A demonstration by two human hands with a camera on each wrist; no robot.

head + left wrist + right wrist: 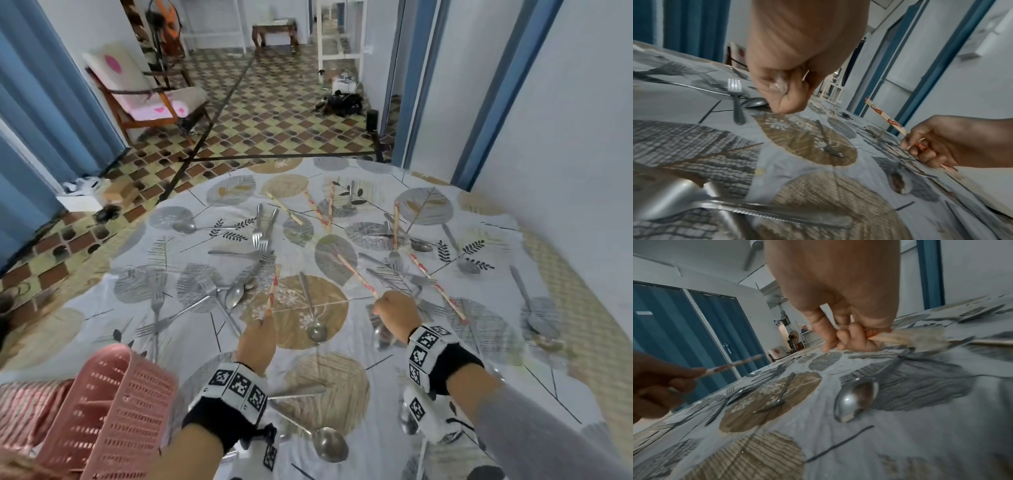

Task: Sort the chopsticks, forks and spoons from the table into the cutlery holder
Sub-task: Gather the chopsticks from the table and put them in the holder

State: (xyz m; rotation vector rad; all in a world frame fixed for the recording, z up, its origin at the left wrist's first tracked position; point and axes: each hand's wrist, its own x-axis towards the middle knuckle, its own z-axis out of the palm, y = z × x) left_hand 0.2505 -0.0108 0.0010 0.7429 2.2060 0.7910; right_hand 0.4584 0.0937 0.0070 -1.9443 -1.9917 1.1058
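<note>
Leaf-print tablecloth, head view alone shows pink holder

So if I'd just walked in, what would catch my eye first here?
Probably the two hands in mid-air, each holding a paper-wrapped chopstick: the left hand near the table's middle, the right hand just beside it. Around them, forks, spoons and more chopsticks lie scattered over the leaf-print tablecloth. At the near left corner sits the pink slotted cutlery holder.

red "chef" printed on the wrapped chopstick, other lettering too blurred to read
</note>
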